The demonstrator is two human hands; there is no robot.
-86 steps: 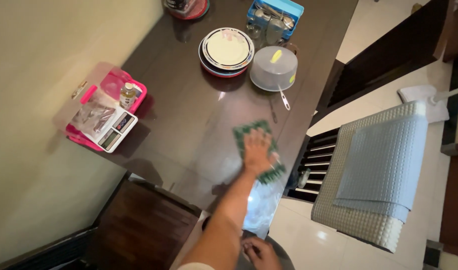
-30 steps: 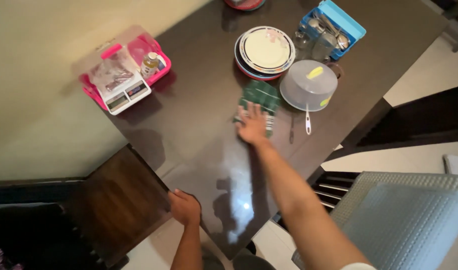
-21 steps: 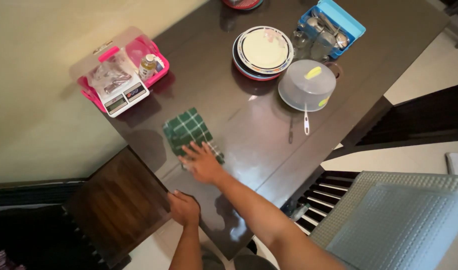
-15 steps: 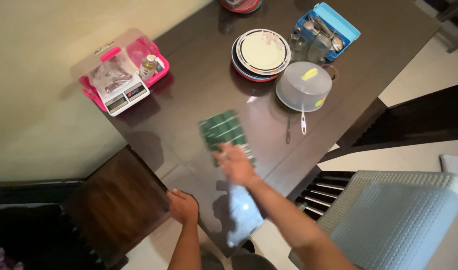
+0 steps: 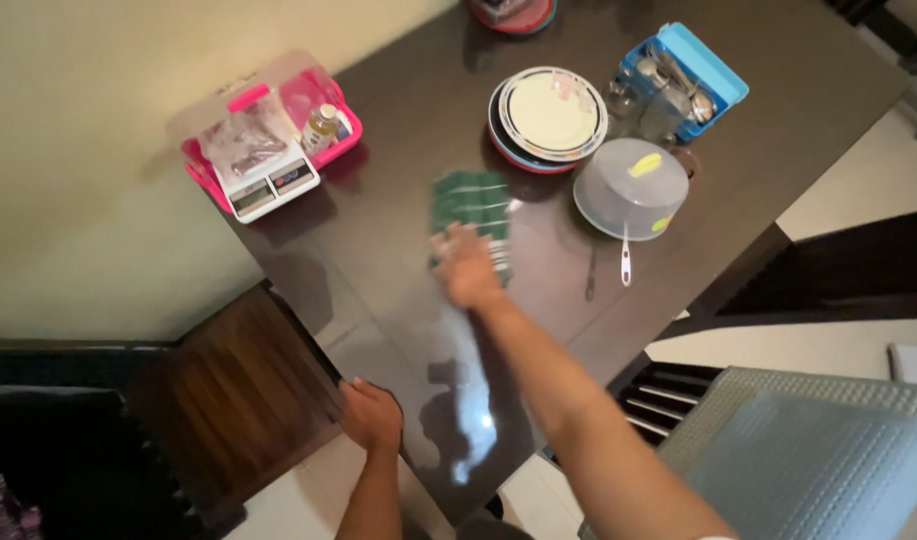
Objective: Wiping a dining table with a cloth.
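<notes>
My right hand [image 5: 466, 267] lies flat on a green checked cloth [image 5: 468, 206], pressing it onto the dark glossy table [image 5: 399, 150]. The cloth is blurred from motion and sits in the middle of the table, just left of a clear plastic dome cover [image 5: 631, 187]. My left hand [image 5: 372, 414] grips the table's near edge beside a dark wooden chair [image 5: 244, 385].
A stack of plates [image 5: 549, 117] stands behind the cloth. A blue cutlery tray [image 5: 685, 83] with glasses is at the back right. A pink box [image 5: 269, 140] with a small scale and a bottle sits at the left edge. A grey cushioned chair [image 5: 809, 450] is at the lower right.
My right hand has swept the cloth across the table, left toward the near edge, then back up toward the plates. My left hand moved to the table's edge and has stayed there.
</notes>
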